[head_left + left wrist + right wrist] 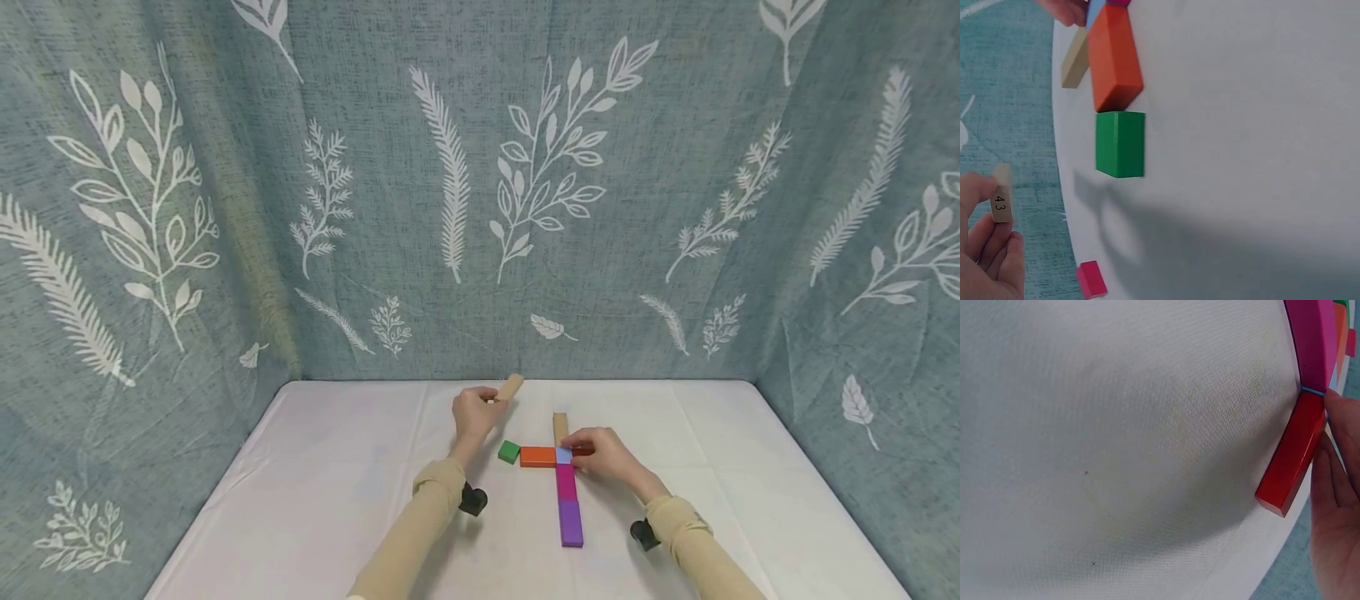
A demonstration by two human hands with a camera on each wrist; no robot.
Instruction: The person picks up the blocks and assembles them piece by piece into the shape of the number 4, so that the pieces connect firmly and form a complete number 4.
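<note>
The left hand [474,414], a little left of the frame centre in the head view, grasps a beige wooden block [510,387] and holds it above the white table [337,500]. The right hand [606,454] rests at the red block [582,451], fingers on its far side and touching it; the block lies on the table beside the light blue block [563,455]. Left of that are the orange block [537,456] and the green block [508,452]. The magenta block [566,482] and the purple block [571,523] run toward the lower edge. A second beige block [559,428] lies just above the blue one.
</note>
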